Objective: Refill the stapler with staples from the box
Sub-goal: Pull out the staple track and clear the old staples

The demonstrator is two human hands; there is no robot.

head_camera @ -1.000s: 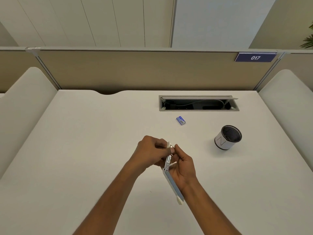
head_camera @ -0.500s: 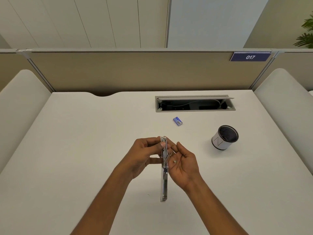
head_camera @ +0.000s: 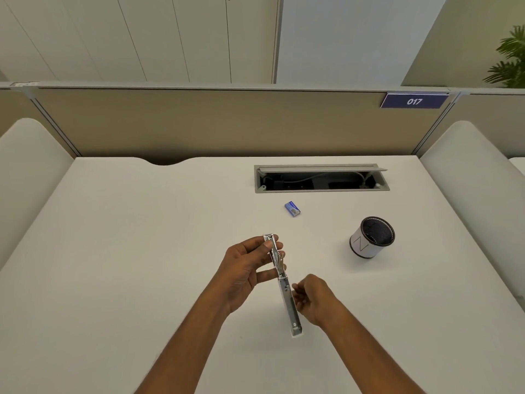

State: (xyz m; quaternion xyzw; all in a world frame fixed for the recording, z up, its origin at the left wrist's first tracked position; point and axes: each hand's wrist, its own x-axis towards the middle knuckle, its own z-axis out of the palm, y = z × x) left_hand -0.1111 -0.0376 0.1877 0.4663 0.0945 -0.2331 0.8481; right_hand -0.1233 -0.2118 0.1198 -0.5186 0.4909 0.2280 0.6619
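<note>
A silver stapler (head_camera: 287, 291) is swung fully open into one long strip above the white desk (head_camera: 127, 251). My left hand (head_camera: 250, 268) pinches its far half between thumb and fingers. My right hand (head_camera: 311, 298) sits just right of the near half, fingers curled beside it; whether they touch the stapler I cannot tell. A small blue staple box (head_camera: 292, 209) lies on the desk beyond the hands, apart from both.
A black-and-white pen cup (head_camera: 369, 240) stands at the right. An open cable tray (head_camera: 321, 179) is set into the desk at the back. Beige partitions and padded side panels enclose the desk.
The stapler has been unfolded into a straight strip. My right hand has slid from its far end down to the near half. My left hand keeps its hold on the far half.
</note>
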